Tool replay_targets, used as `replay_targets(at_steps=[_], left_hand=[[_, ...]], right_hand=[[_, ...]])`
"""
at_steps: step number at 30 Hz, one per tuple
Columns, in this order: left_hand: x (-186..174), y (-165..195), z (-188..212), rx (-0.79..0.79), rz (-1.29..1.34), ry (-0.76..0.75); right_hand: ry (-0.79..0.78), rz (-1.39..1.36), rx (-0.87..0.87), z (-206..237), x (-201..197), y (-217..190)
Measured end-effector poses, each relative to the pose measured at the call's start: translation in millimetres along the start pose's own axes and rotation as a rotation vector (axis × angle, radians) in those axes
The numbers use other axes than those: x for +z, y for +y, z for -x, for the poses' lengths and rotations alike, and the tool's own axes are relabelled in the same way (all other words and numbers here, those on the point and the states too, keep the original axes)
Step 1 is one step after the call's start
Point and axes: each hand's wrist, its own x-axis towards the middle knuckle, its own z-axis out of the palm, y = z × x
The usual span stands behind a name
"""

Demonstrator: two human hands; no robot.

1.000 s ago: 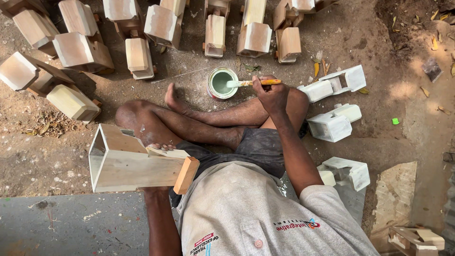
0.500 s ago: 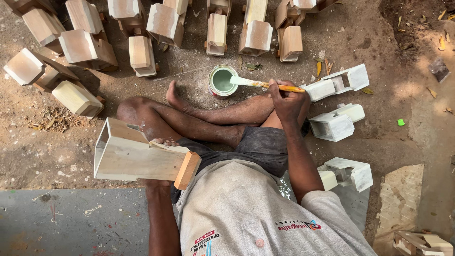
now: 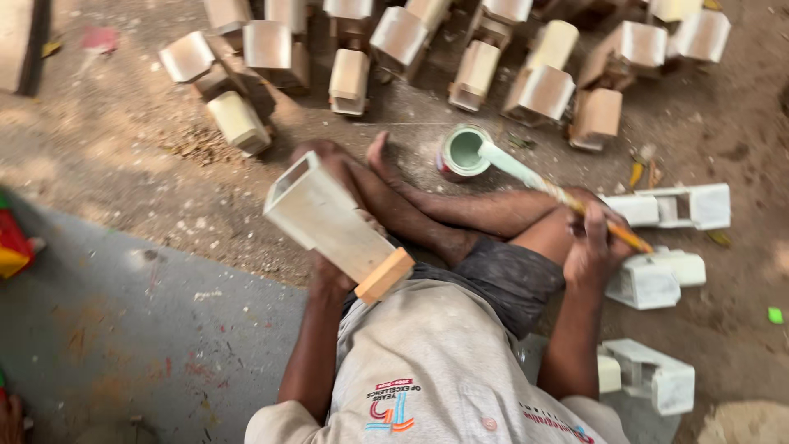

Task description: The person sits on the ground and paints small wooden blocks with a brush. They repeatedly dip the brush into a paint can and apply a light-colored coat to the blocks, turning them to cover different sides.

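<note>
Person seated cross-legged on dirt ground, seen from above.

Left hand (image 3: 333,271): wrapped around the underside of a hollow wooden box piece (image 3: 329,220), fingers mostly hidden behind it. The piece is pale-painted, tilted, its open square end pointing up and away from the hand, its bare unpainted end block (image 3: 385,275) just beside the hand toward the torso. Held above the left knee, clear of the ground.

Right hand (image 3: 593,247): closed around a paintbrush (image 3: 559,193) with a yellow-orange handle. The handle's tail sticks out past the hand on the far side from the body; the pale-green coated head runs ahead of the hand toward a small paint can (image 3: 463,151). Brush tip sits at the can's rim; motion blur, so I cannot tell whether it touches the paint. The can stands on the ground ahead of the right hand, just beyond the foot.

Beyond both hands: a row of unpainted wooden pieces (image 3: 349,80), some upright, some tipped.
Outboard of the right hand: three white-painted pieces (image 3: 678,205), (image 3: 653,279), (image 3: 653,378) lying on the ground, the middle one nearest the hand.
Outboard of the left hand: grey concrete slab (image 3: 164,329).
</note>
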Motion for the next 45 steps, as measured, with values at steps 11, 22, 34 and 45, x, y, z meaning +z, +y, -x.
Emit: replay_targets(at_steps=[11, 22, 34, 45], left_hand=[[16, -1, -12, -0.2, -0.298, 0.374], [3, 19, -8, -0.102, -0.511, 0.322], [11, 47, 10, 0.061, -1.84, 0.565], [-8, 39, 6, -0.027, -1.965, 0.644]], right_hand=[[-0.584, 0.01, -0.28, 60, 4, -11], [-0.475, -0.364, -0.011, 58, -4, 3], [-0.501, -0.373, 0.018, 61, -6, 3], [-0.634, 0.343, -0.43, 86, 36, -5]])
